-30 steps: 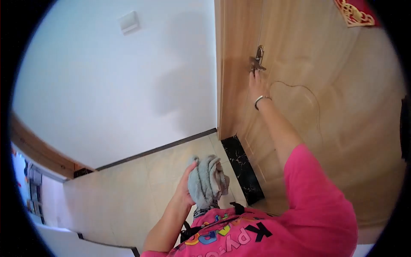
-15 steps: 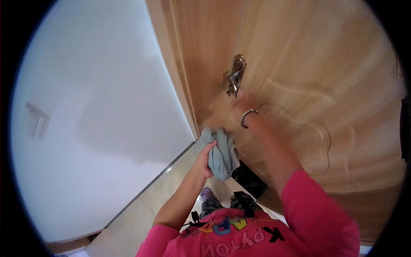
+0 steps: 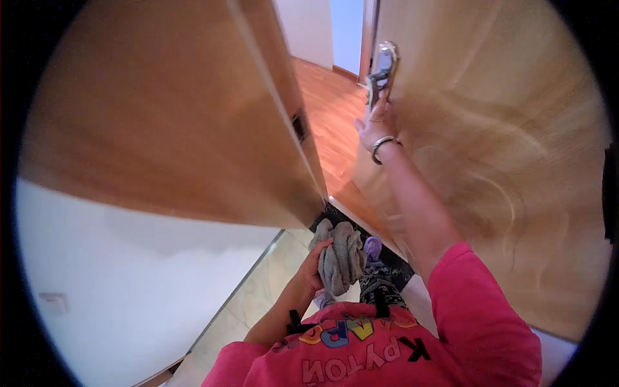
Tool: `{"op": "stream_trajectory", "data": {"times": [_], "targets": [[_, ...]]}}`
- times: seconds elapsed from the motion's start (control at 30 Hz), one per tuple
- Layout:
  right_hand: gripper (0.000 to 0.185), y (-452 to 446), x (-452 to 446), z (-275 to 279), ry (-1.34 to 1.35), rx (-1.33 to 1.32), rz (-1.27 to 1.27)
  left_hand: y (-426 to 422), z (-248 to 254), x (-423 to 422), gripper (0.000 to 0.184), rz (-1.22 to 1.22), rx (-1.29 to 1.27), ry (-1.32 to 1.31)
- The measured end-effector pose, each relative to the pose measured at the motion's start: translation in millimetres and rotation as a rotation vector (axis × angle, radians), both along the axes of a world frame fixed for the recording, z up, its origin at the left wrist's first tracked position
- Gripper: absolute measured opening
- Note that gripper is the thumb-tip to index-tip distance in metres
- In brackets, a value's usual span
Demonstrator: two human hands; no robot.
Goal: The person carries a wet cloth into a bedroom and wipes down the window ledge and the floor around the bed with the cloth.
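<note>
My left hand (image 3: 314,267) is closed around a bunched grey cloth (image 3: 342,258), held low in front of my body. Up ahead, my right hand (image 3: 378,126), with a bangle at the wrist, rests against the wooden door (image 3: 464,148) near its edge. Its fingers are spread apart, one reaching up to the lower end of the metal door handle (image 3: 382,71); whether it presses on the handle I cannot tell. The door stands ajar, with a gap between it and the frame.
A wooden door frame (image 3: 291,97) with a dark strike plate (image 3: 298,126) is on the left. Through the gap shows a reddish wood floor (image 3: 329,103). A dark threshold strip (image 3: 325,211) crosses the doorway. A white wall (image 3: 142,277) with a switch (image 3: 54,302) lies at lower left.
The door has swung from shut to ajar, revealing the room beyond. My right hand has gone forward with it. One foot has stepped to the threshold; the cloth stays in my left hand.
</note>
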State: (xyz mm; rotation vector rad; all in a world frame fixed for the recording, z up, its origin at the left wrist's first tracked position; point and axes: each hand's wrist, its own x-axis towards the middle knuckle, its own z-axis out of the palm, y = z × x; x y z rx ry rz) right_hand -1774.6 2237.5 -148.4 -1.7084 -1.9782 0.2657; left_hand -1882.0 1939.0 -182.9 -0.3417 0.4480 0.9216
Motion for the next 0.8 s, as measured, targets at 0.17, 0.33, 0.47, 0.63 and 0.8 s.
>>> {"op": "stream_trajectory", "data": {"times": [0.17, 0.33, 0.47, 0.63, 0.8], "targets": [[0.097, 37.6, 56.1, 27.6, -0.031, -0.169, -0.157, 28.9, 20.9, 4.1, 0.055, 0.006, 0.044, 0.182], [0.082, 130.4, 156.4, 27.5, 0.027, -0.293, -0.172, 113.3, 42.2, 27.1, 0.058, 0.108, 0.053, 0.172], [0.071, 138.6, 229.7, 15.5, -0.093, -0.004, -0.347, 156.9, 30.5, 22.1, 0.054, 0.095, 0.203, 0.144], [0.055, 156.5, 323.6, 35.4, -0.199, 0.095, -0.467, 246.7, -8.3, 4.3, 0.056, 0.11, 0.277, 0.218], [0.05, 176.2, 403.3, 20.5, -0.326, 0.118, -0.568, 383.5, -39.2, -3.0, 0.044, 0.063, 0.324, 0.249]]}}
